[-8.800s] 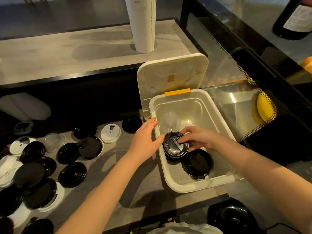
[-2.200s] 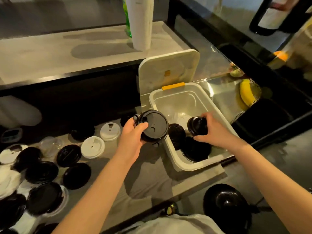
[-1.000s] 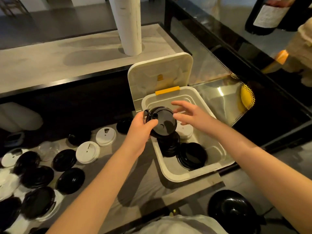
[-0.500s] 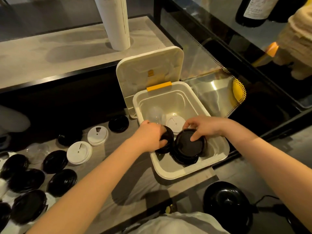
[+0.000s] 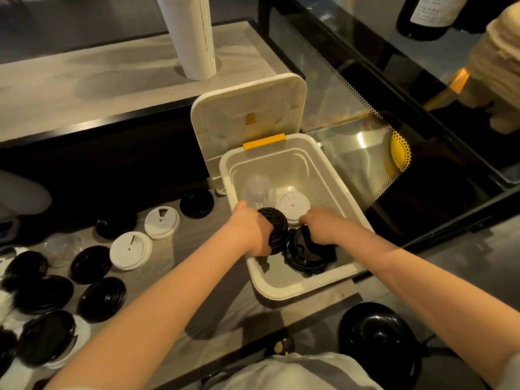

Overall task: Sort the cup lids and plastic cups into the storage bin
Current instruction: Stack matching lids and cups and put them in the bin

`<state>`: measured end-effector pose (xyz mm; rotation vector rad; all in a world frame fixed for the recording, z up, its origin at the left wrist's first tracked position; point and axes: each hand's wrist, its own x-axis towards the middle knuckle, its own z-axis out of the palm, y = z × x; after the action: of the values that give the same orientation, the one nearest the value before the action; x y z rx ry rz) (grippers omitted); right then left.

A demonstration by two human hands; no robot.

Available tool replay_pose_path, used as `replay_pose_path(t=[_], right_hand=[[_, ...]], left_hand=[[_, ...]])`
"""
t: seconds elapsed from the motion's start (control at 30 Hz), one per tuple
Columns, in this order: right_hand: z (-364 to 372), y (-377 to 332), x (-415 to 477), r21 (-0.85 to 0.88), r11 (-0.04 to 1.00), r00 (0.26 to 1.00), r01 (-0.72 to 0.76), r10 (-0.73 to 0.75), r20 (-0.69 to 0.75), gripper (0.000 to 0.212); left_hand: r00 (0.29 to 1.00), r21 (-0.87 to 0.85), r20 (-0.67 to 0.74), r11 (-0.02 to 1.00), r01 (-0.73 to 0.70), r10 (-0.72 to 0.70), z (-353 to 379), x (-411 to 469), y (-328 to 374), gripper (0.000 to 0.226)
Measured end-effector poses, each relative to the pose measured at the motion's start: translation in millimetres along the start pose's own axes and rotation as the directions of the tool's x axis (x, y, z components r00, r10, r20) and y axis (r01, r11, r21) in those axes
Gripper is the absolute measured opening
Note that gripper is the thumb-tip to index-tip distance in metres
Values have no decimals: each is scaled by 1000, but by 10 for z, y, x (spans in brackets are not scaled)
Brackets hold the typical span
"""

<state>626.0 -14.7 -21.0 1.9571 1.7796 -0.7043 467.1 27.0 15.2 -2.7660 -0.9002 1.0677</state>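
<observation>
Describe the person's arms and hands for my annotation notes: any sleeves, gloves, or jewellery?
Both forearms are bare, with no sleeves in view. The left hand and right hand wear no gloves, and no watch, bracelet or ring shows. A light garment shows at the bottom edge.

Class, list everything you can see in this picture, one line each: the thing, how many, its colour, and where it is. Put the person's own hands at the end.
storage bin: one, cream with a yellow latch, lid open, at the counter's right end.
black lid stacks: two, black, in the bin's near half.
white lid in bin: one, white, mid-bin.
clear cup: one, transparent, bin's left side.
white lids on counter: two clearly seen, white, left of the bin.
black lids on counter: many, black, scattered on the left.
paper tube: one, white, on the upper shelf.
left hand: on the left black stack.
right hand: on the right black stack.
</observation>
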Motion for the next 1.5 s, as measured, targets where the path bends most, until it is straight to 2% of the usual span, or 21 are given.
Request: replay_pose_path(t=[0.23,0.37,0.5,0.6,0.7,0.77,0.9,1.03,1.1,1.27,1.37,1.5], right_hand=[[-12,21,35,46,999,999,1,-3,39,43],[-69,69,-7,114,993,999,40,-39,-9,47],[-228,63,-63,247,963,988,103,-71,-137,50],[-386,-53,-112,240,955,951,174,-99,-293,46],[-530,-298,-214,177,957,888,230,-132,-441,40],[-592,-521,-287,106,962,850,253,-168,-498,38],[-627,-1153,-377,-55,950,774,308,-284,-567,37],[-534,-1836,-404,-109,922,729,371,-361,-581,39],[-455,-2152,-373,-117,915,739,387,-384,-554,40],[-184,-2807,-161,-91,921,818,378,-378,-434,42],[2,-3061,55,-18,943,873,333,-315,-371,45],[229,-3215,385,32,977,938,210,-193,-289,49]], left_hand=[[1000,-6,-18,1000,-21,21,-9,3,2,36],[978,-126,-207,992,-27,0,35,-33,-32,35],[880,-281,-464,959,-38,-101,128,-111,-94,42],[824,-376,-514,926,33,-237,162,-269,-211,49],[784,-475,-504,874,100,-363,257,-485,-396,50],[784,-521,-466,843,132,-410,351,-647,-541,51],[773,-574,-399,791,209,-494,717,-1034,-899,54],[768,-619,-332,741,260,-548,1247,-1475,-1221,51],[768,-636,-302,719,280,-566,1519,-1684,-1360,49],[756,-725,-207,616,308,-621,2219,-2030,-1682,46],[792,-750,-110,573,331,-601,2542,-2066,-1847,54],[850,-757,-77,585,291,-522,2728,-1905,-1970,60]])
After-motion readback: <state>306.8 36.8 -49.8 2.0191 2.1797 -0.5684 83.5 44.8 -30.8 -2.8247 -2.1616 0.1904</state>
